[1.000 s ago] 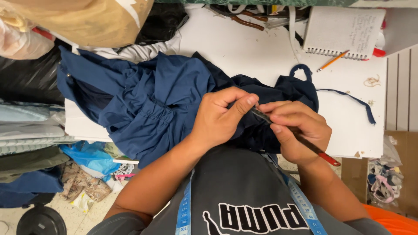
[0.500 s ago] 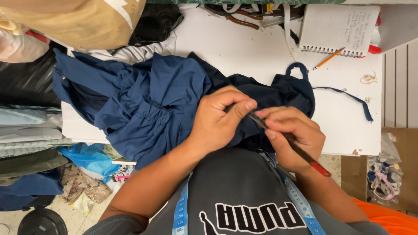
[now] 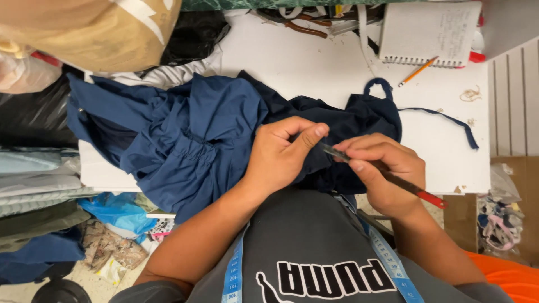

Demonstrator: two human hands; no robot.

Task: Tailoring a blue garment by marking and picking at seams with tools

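Observation:
A crumpled dark blue garment [image 3: 191,134] lies across a white table [image 3: 348,62]. My left hand [image 3: 281,154] pinches a fold of its fabric, thumb stretched out to the right. My right hand [image 3: 384,171] grips a slim dark metal tool with a red handle end [image 3: 432,199]; the tool's tip [image 3: 328,150] points left and meets the cloth right at my left thumb. A narrow blue strap [image 3: 449,120] trails from the garment over the table to the right.
A spiral notebook [image 3: 429,31] and an orange pencil [image 3: 418,71] lie at the table's far right. A tan bag [image 3: 84,31] sits at the upper left. Folded fabrics [image 3: 33,185] and scraps are stacked lower left. A blue measuring tape [image 3: 233,272] hangs around my neck.
My left thumb has stretched out further over the tool's tip. My right hand and the tool have barely shifted; the garment stays in place.

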